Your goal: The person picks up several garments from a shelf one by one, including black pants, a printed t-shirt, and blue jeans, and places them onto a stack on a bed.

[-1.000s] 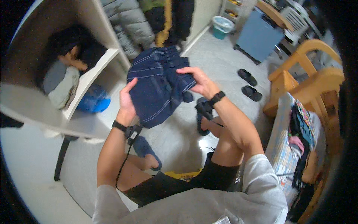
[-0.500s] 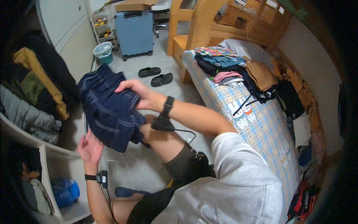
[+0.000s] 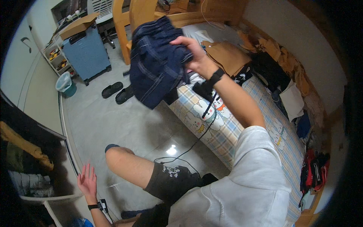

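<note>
By the plaid-sheeted bed (image 3: 223,138) | right hand (image 3: 191,56) pinching crumpled, pale-stitched navy denim-look garment (image 3: 155,68) | left hand (image 3: 88,183) spread

- The head camera is looking down from the wearer's head through a fisheye lens.
- It is facing the floor (image 3: 140,130) and bed (image 3: 223,140).
- The grey shirt (image 3: 234,189) is appearing nearest.

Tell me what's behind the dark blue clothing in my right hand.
Around the clothing, part of the wooden bed frame, checked bedsheet and a black slipper show. What lies directly behind it is covered.
</note>
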The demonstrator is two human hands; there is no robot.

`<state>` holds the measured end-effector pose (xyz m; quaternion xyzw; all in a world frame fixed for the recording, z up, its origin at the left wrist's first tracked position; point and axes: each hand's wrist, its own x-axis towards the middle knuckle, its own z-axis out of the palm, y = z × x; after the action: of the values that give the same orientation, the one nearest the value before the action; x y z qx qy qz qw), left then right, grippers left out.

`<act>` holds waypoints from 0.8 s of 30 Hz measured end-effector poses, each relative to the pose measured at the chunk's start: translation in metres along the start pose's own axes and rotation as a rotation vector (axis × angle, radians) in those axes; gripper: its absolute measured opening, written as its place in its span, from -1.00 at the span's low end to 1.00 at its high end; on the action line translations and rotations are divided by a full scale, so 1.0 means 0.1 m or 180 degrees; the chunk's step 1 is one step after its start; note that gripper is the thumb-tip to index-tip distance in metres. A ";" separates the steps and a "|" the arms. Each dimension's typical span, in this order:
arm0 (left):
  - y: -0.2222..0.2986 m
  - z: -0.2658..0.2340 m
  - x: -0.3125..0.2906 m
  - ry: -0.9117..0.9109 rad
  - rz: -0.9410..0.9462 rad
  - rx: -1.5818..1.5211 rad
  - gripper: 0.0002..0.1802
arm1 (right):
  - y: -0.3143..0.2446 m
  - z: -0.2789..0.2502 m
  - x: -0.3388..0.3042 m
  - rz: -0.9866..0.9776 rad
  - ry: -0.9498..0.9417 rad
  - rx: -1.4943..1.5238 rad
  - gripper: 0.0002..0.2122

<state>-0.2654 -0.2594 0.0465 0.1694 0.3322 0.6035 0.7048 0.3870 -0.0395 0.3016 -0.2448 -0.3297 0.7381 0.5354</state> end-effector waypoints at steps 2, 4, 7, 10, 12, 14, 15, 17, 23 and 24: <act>-0.07 -0.08 0.03 0.0271 -0.0031 -0.0061 -0.26 | -0.36 -0.06 -0.31 -0.0327 0.0192 -0.0181 -0.87; -0.14 -0.06 0.09 0.0436 -0.0074 -0.0114 -0.27 | -0.80 -0.36 -0.51 -0.0773 0.0593 -0.0702 -0.86; -0.15 -0.11 0.15 0.0406 -0.0133 0.0147 -0.28 | -1.32 -0.48 -0.77 -0.1321 0.0980 -0.1228 -0.91; -0.12 -0.10 0.17 0.0486 -0.0132 0.0301 -0.30 | -1.76 -0.69 -0.81 -0.1597 0.1053 -0.1383 -0.91; -0.12 -0.05 0.19 0.0495 -0.0084 0.0314 -0.31 | -1.93 -0.75 -0.79 -0.1699 0.1181 -0.1485 -0.91; -0.13 0.01 0.20 0.0503 -0.0026 0.0324 -0.31 | -2.12 -0.89 -0.62 -0.1602 0.0788 -0.1580 -0.86; -0.13 0.04 0.19 0.0527 -0.0006 0.0344 -0.32 | -2.13 -0.91 -0.51 -0.1593 0.0754 -0.1585 -0.86; -0.13 0.04 0.14 0.0596 0.0054 0.0354 -0.33 | -2.05 -0.89 -0.18 -0.1464 0.0829 -0.1741 -0.88; -0.18 -0.12 0.00 0.0613 0.0116 0.0425 -0.36 | -1.57 -1.08 0.99 -0.0972 0.0712 -0.1545 -0.93; -0.18 -0.14 -0.03 0.0681 0.0117 0.0444 -0.36 | -1.47 -1.14 1.16 -0.0840 0.0639 -0.1476 -0.92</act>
<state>-0.2615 -0.2685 0.0253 0.1587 0.4434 0.6064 0.6407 0.5254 0.1277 0.3351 -0.3876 -0.4640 0.5389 0.5865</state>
